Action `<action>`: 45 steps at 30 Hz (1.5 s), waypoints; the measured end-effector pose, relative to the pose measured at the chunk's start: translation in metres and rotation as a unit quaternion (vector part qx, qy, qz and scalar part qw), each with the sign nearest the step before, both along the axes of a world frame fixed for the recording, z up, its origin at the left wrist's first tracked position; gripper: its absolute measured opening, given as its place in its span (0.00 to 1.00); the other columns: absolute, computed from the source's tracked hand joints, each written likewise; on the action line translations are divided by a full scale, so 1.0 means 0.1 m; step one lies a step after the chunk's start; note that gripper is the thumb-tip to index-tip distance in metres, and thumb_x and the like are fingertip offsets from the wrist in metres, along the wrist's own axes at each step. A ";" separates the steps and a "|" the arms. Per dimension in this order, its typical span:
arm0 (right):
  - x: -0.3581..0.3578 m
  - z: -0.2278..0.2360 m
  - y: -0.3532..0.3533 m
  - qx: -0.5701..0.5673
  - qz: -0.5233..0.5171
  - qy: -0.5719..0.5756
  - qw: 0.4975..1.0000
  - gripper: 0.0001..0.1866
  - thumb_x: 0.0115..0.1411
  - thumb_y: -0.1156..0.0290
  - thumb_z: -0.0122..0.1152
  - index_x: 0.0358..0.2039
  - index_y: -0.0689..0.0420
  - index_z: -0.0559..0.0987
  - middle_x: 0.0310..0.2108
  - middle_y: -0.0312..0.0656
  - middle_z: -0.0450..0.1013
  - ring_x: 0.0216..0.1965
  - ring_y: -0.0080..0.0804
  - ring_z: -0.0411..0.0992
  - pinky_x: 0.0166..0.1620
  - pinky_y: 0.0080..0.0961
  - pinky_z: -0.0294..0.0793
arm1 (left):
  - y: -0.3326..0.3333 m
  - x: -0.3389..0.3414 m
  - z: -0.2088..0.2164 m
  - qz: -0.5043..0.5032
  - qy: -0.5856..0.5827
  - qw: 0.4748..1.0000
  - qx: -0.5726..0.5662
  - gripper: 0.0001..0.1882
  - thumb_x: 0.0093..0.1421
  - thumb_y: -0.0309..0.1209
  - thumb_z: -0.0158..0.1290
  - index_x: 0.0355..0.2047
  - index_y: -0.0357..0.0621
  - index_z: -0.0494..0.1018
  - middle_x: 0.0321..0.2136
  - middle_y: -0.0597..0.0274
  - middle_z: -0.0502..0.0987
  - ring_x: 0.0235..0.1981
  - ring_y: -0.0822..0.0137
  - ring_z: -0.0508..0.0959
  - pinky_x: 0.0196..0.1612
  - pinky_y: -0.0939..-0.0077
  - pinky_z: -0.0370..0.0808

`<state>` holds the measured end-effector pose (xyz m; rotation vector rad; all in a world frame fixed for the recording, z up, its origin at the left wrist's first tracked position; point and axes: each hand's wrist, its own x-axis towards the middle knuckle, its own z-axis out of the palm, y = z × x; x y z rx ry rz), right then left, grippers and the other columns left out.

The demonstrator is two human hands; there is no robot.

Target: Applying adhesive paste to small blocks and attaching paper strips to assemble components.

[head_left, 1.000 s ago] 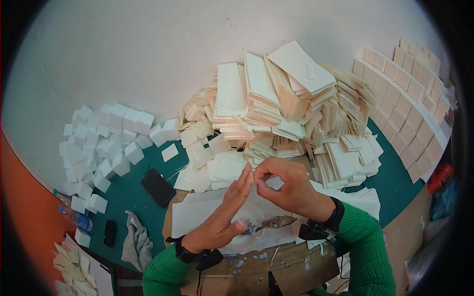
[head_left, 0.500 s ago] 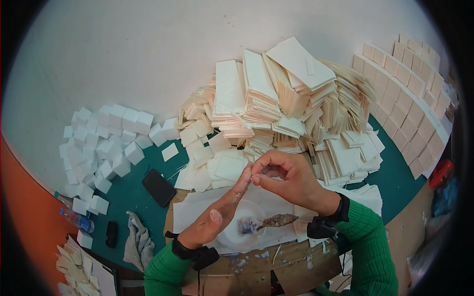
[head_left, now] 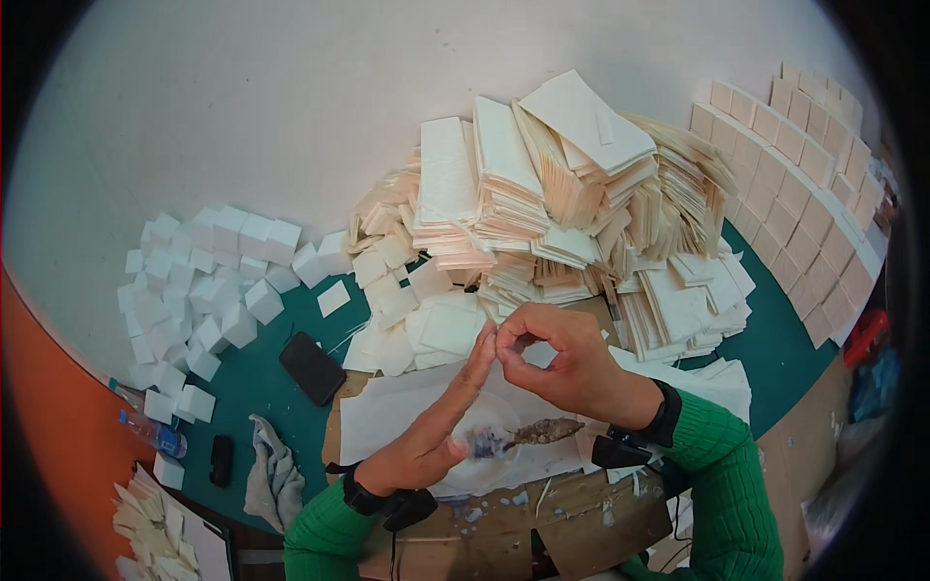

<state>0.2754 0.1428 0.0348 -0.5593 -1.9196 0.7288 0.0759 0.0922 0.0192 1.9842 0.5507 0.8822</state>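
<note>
My left hand (head_left: 429, 438) is held edge-on with its fingers stretched out together, reaching up and to the right. At its fingertips, my right hand (head_left: 578, 363) makes a pinch, thumb and forefinger pressed together and touching or nearly touching the left fingers. Whatever lies in that pinch, if anything, is too small to make out. Below both hands, a whitish shallow dish (head_left: 481, 481) sits on white paper (head_left: 383, 412). A brush with a crusted brown handle (head_left: 544, 432) rests across it, its bristle end in bluish-white matter and partly hidden by the left hand.
Tall piles of cream sheets (head_left: 484, 184) stand behind my hands. White boxes (head_left: 208, 281) are heaped at left, near a black phone (head_left: 312, 368), a grey cloth (head_left: 271, 474) and a plastic bottle (head_left: 155, 433). Rows of pale boxes (head_left: 809, 218) stand at right. Scraps litter the brown board (head_left: 446, 542).
My left hand has turned more edge-on, its thumb now lower and nearer the dish. My right hand's pinch has shifted slightly, its fingers forming a rounder loop beside the left fingertips.
</note>
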 end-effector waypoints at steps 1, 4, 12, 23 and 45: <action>-0.01 0.00 -0.03 0.000 0.001 0.001 1.000 0.06 0.51 0.81 0.61 0.30 0.62 0.75 0.28 0.38 0.73 0.29 0.21 0.73 0.36 0.16 0.73 | 0.00 0.00 -0.01 -0.005 -0.014 1.000 -0.015 0.49 0.61 0.62 0.35 0.66 0.36 0.33 0.68 0.46 0.31 0.69 0.53 0.35 0.67 0.63 0.34; -0.06 0.03 -0.14 0.043 0.052 -0.021 0.997 0.05 0.52 0.81 0.60 0.30 0.62 0.75 0.28 0.37 0.73 0.29 0.21 0.73 0.35 0.16 0.73 | 0.03 -0.03 0.01 -0.014 -0.059 0.995 -0.075 0.51 0.59 0.66 0.32 0.66 0.36 0.33 0.68 0.48 0.31 0.69 0.54 0.35 0.67 0.64 0.33; 0.06 0.16 -0.01 -0.078 0.015 0.016 0.997 0.06 0.55 0.82 0.57 0.34 0.63 0.76 0.29 0.36 0.73 0.33 0.20 0.73 0.37 0.16 0.74 | -0.04 0.01 0.14 -0.024 -0.192 0.959 -0.207 0.55 0.55 0.72 0.23 0.66 0.34 0.36 0.68 0.53 0.34 0.69 0.59 0.39 0.68 0.62 0.34; 0.00 0.05 0.01 -0.070 0.016 0.043 0.996 0.09 0.54 0.80 0.60 0.36 0.62 0.76 0.31 0.39 0.74 0.31 0.21 0.73 0.36 0.17 0.73 | -0.01 -0.01 0.04 -0.047 -0.189 0.958 -0.210 0.54 0.56 0.71 0.22 0.66 0.34 0.37 0.68 0.52 0.37 0.69 0.60 0.39 0.68 0.62 0.33; 0.00 0.02 0.03 -0.073 -0.001 0.062 0.995 0.07 0.53 0.79 0.62 0.34 0.62 0.78 0.30 0.39 0.75 0.30 0.23 0.74 0.35 0.18 0.74 | 0.00 -0.01 0.04 -0.062 -0.321 0.895 -0.303 0.54 0.55 0.71 0.19 0.66 0.35 0.38 0.68 0.53 0.36 0.69 0.60 0.38 0.68 0.63 0.34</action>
